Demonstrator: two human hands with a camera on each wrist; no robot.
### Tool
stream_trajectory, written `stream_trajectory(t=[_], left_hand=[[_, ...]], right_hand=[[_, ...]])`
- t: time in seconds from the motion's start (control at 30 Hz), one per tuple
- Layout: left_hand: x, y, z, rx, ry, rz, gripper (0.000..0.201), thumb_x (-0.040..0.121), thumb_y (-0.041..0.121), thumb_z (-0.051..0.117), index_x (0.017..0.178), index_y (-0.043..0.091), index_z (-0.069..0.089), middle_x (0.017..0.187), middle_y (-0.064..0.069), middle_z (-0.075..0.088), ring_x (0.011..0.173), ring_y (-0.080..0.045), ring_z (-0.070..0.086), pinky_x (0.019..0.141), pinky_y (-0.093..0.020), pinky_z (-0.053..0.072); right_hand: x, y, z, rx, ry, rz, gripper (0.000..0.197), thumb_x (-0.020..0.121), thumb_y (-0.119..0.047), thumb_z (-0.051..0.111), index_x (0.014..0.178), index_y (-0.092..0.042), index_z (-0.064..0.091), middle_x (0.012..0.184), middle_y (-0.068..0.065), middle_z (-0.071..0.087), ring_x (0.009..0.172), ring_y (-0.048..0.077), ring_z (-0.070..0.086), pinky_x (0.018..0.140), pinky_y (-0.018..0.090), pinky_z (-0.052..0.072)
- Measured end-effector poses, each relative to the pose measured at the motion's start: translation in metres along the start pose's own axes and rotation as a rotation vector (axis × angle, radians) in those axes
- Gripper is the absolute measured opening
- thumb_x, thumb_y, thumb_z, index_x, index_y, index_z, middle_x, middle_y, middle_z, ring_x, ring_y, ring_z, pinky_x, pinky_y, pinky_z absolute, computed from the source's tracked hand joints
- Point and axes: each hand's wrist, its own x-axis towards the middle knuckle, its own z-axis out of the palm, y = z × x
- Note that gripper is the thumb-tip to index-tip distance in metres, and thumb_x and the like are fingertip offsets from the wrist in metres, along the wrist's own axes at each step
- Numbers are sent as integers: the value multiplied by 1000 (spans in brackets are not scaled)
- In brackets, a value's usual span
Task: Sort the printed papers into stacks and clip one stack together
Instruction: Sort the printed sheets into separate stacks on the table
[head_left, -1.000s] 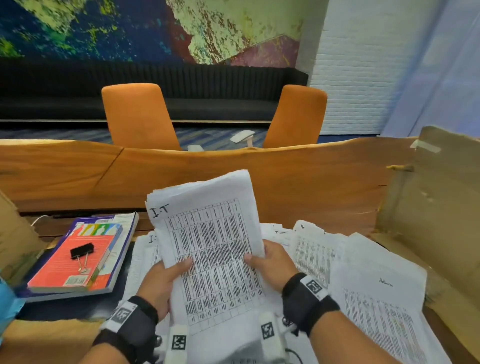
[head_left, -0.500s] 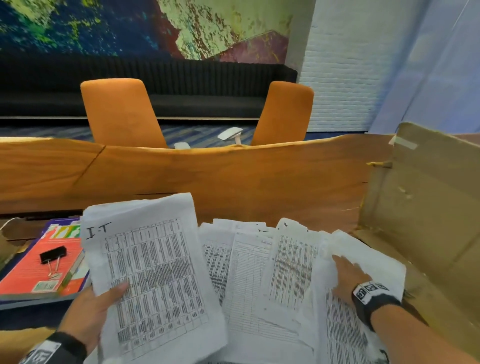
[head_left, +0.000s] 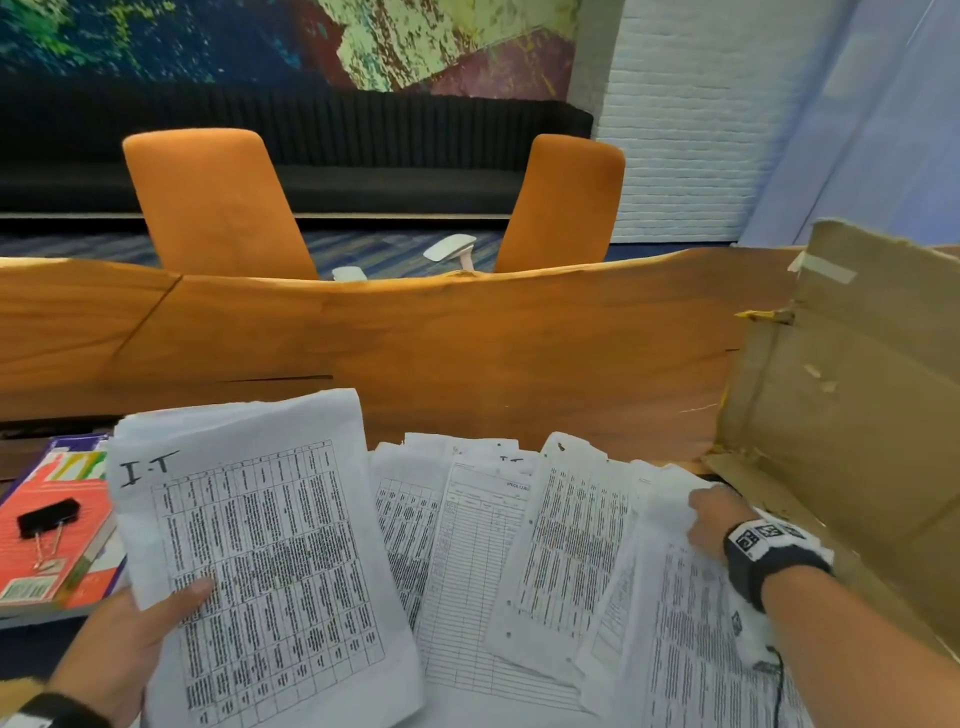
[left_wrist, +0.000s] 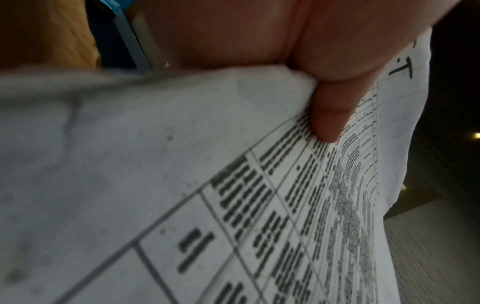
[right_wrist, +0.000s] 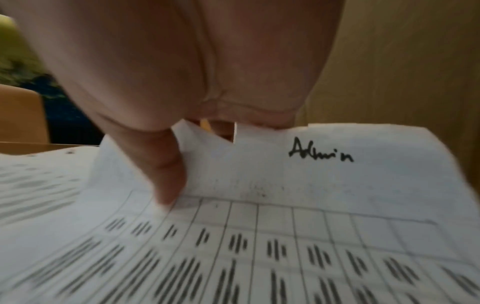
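Observation:
My left hand (head_left: 150, 618) grips a thick stack of printed sheets marked "I.T" (head_left: 260, 561) by its left edge, thumb on top (left_wrist: 330, 115). To the right, loose printed papers (head_left: 478, 561) lie fanned across the table. My right hand (head_left: 711, 519) pinches the top left corner of a sheet marked "Admin" (right_wrist: 322, 174), thumb (right_wrist: 168, 176) on its face and the corner curled up. A black binder clip (head_left: 48, 518) lies on a red book at the left.
The red book (head_left: 57, 551) rests on another book at the left edge. An opened cardboard box (head_left: 857, 415) stands at the right. The wooden table edge (head_left: 415, 332) runs behind the papers, with two orange chairs (head_left: 213, 202) beyond it.
My right hand let go of the I.T stack and moved right to the Admin sheet, lifting its corner. My left hand swung the stack left and lower.

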Motion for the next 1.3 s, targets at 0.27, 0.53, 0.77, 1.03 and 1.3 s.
stream_trajectory(t=[0.27,0.53,0.77,1.03,1.3], left_hand=[[7,-14,-1,-38,29,-32,50,68,22,81,115,28,65,116,-13,70,108,-41,64,92,-62,44],[-4,1,2,18,2,-24,53,63,26,86,112,19,67,112,-10,73,106,-37,65,96,-59,44],[-22,19,5,108,1,64,30,88,10,63,119,13,61,108,-12,70,100,-33,65,92,-49,48],[-37,52,41,313,-77,163,14,91,16,64,105,19,63,95,7,67,97,-19,62,89,-35,44],[-62,91,81,491,-287,314,13,91,13,63,95,17,74,88,1,77,83,-14,72,74,-29,53]], right_hand=[[17,11,18,-50,43,106,81,80,-44,72,147,-19,33,150,3,41,132,30,47,107,44,42],[-17,-8,1,-19,256,-18,24,95,-23,51,118,-19,55,123,6,58,106,25,55,93,36,46],[-85,-67,-52,26,-4,-352,11,94,-20,59,93,-29,52,87,-5,63,70,10,57,54,16,41],[-192,-173,-141,177,33,-853,5,93,-21,62,90,-19,64,91,-5,65,86,13,60,76,33,48],[-223,-254,-161,120,436,-1109,14,94,-21,56,106,-24,62,137,0,48,121,22,46,103,42,38]])
